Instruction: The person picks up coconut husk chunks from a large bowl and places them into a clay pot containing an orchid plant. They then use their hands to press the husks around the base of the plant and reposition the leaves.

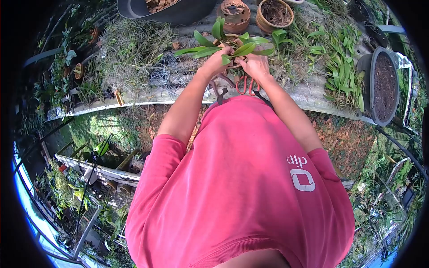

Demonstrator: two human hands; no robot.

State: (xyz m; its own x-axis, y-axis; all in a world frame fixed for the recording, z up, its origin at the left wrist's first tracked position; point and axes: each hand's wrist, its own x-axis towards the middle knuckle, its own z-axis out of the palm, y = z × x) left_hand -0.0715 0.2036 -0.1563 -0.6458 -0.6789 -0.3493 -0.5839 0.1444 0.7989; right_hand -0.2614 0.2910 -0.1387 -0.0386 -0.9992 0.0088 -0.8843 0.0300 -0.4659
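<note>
Red loops (244,85) are lying at 12 o'clock, just this side of the pot (234,67). Plant (207,51) is sitting in it, same bearing. Left hand (220,60) and right hand (256,66) are curling in at its base; can't tell if either is pinching. Risk: uneven pressing could be snapping stems or tilting the pot. Farther, clay pots (235,27) (259,23) are standing at 12 and 1.
</note>
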